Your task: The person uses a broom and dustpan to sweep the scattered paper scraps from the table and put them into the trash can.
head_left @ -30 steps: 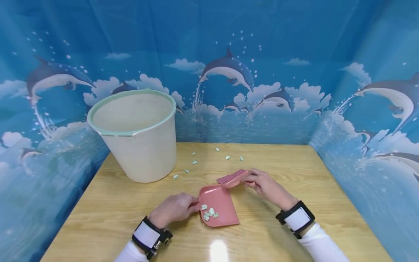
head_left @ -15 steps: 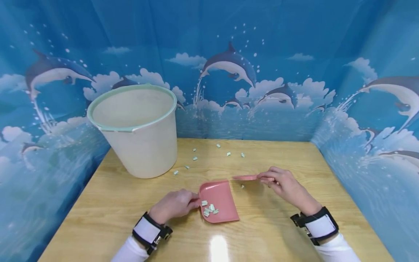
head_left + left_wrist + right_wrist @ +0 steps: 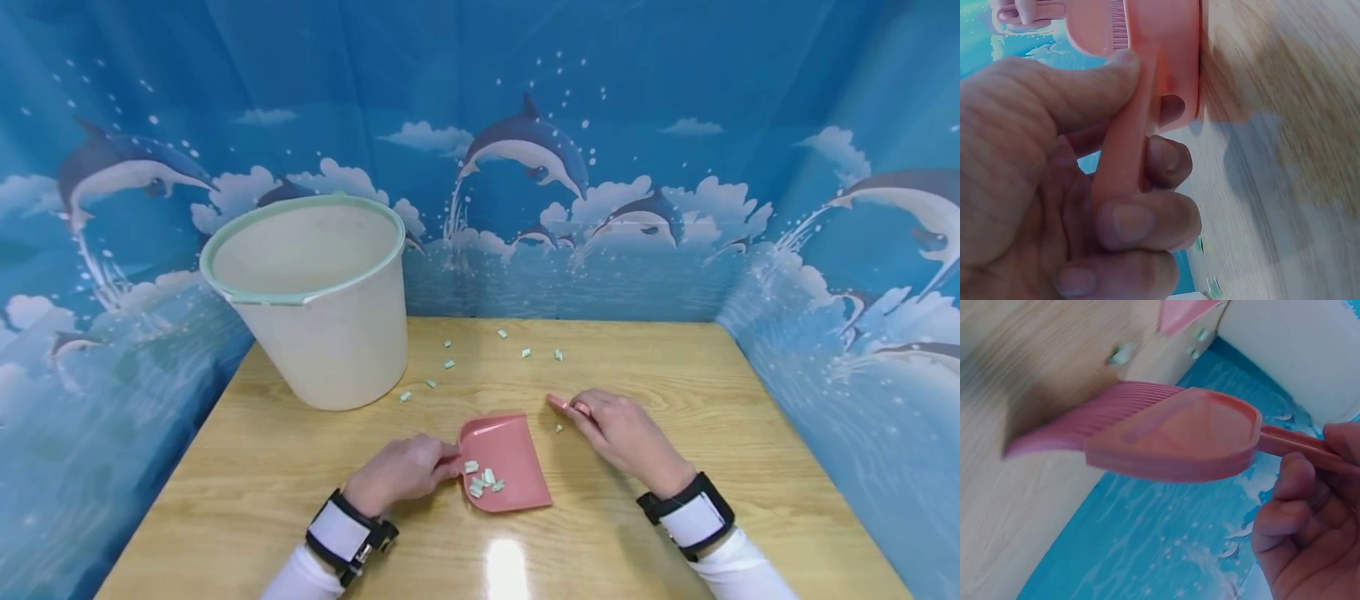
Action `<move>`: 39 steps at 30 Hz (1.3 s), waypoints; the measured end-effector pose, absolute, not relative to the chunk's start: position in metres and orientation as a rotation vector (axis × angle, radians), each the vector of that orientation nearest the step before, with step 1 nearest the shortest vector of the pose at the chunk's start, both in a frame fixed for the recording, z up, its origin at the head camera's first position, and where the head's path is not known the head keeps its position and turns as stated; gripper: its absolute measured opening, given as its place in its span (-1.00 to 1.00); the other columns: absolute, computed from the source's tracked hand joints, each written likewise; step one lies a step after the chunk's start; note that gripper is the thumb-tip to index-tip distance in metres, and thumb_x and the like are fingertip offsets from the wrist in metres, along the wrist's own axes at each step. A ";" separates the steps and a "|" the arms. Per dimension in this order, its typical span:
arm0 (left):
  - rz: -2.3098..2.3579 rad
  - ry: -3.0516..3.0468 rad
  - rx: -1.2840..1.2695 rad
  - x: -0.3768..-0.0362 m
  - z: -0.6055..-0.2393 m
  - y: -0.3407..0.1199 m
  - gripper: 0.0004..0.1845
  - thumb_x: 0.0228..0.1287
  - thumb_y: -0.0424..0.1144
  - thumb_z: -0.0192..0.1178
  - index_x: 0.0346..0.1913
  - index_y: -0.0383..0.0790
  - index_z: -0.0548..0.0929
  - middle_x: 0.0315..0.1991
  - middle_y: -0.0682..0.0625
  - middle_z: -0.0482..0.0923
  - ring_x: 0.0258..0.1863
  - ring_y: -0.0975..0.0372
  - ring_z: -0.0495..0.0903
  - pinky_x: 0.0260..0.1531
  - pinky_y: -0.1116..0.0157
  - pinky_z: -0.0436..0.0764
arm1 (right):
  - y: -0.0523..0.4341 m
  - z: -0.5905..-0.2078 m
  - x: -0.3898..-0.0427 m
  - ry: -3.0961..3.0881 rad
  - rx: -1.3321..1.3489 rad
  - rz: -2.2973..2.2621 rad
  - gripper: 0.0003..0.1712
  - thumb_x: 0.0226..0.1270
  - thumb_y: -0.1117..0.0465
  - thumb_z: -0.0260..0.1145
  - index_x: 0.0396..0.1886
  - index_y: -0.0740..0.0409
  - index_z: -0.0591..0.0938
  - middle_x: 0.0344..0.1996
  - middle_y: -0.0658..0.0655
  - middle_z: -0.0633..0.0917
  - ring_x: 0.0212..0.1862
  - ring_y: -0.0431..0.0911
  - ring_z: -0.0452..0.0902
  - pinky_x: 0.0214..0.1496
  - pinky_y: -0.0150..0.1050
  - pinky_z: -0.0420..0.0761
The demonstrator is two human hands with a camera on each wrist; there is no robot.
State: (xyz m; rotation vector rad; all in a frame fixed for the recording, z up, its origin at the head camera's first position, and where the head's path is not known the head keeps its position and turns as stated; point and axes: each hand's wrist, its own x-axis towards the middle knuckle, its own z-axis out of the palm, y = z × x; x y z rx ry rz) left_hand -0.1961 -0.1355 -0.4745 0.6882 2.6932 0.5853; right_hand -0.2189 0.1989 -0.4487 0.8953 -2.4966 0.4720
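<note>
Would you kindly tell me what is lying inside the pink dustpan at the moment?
Several small pale green and white scraps lie in the pink dustpan, near its handle end. The left hand holds the handle, so that part is covered. Nothing else shows inside.

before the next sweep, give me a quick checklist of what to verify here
1. Left hand has a grip on the dustpan handle: ok, fingers curl round it in the left wrist view.
2. Right hand holds the brush: ok, fingers wrap its handle.
3. Dustpan flat on the table: cannot tell; it seems to rest there.
4. Scraps already in the pan stay put: ok, clustered near the handle end.
5. Loose scrap lies between brush and pan: ok.
6. Far scraps gathered: not ok, scattered toward the bucket.
</note>
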 end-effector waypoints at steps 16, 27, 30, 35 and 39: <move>0.576 2.723 0.786 -0.198 -0.472 -0.136 -0.79 0.51 -0.09 0.19 -0.03 -0.06 0.77 -0.49 0.15 0.53 -0.55 0.35 0.45 -0.51 0.34 0.49 | 0.166 -0.447 -0.201 -2.395 0.899 0.865 -0.83 0.46 0.36 0.26 -0.37 0.10 0.67 -0.61 -0.15 0.53 -0.60 -0.44 0.23 -0.62 -0.53 0.26; 0.589 2.696 0.746 -0.194 -0.475 -0.135 -0.79 0.51 -0.09 0.19 -0.02 -0.03 0.77 -0.52 0.17 0.49 -0.57 0.35 0.43 -0.55 0.34 0.46 | 0.156 -0.446 -0.193 -2.392 0.905 0.986 -0.79 0.48 0.36 0.23 -0.38 0.07 0.65 -0.53 -0.11 0.63 -0.57 -0.43 0.31 -0.61 -0.51 0.35; 0.589 2.691 0.742 -0.194 -0.476 -0.135 -0.78 0.51 -0.08 0.19 0.00 -0.03 0.77 -0.51 0.17 0.48 -0.57 0.35 0.43 -0.56 0.33 0.45 | 0.154 -0.445 -0.191 -2.403 0.904 0.996 -0.82 0.49 0.35 0.23 -0.35 0.09 0.66 -0.53 -0.11 0.62 -0.57 -0.43 0.31 -0.62 -0.50 0.35; 0.594 2.705 0.722 -0.193 -0.475 -0.135 -0.74 0.50 -0.07 0.20 0.07 -0.04 0.76 -0.41 0.14 0.61 -0.52 0.35 0.47 -0.49 0.31 0.51 | 0.147 -0.440 -0.190 -2.413 0.956 0.971 -0.83 0.48 0.35 0.24 -0.36 0.10 0.65 -0.53 -0.10 0.60 -0.57 -0.43 0.29 -0.61 -0.50 0.34; 0.595 2.716 0.700 -0.193 -0.473 -0.135 -0.70 0.49 -0.06 0.21 0.13 -0.06 0.74 -0.25 0.08 0.71 -0.47 0.35 0.48 -0.44 0.31 0.51 | 0.137 -0.435 -0.191 -2.431 0.996 0.947 -0.76 0.49 0.33 0.22 -0.43 0.03 0.56 -0.55 -0.11 0.53 -0.57 -0.43 0.23 -0.61 -0.50 0.30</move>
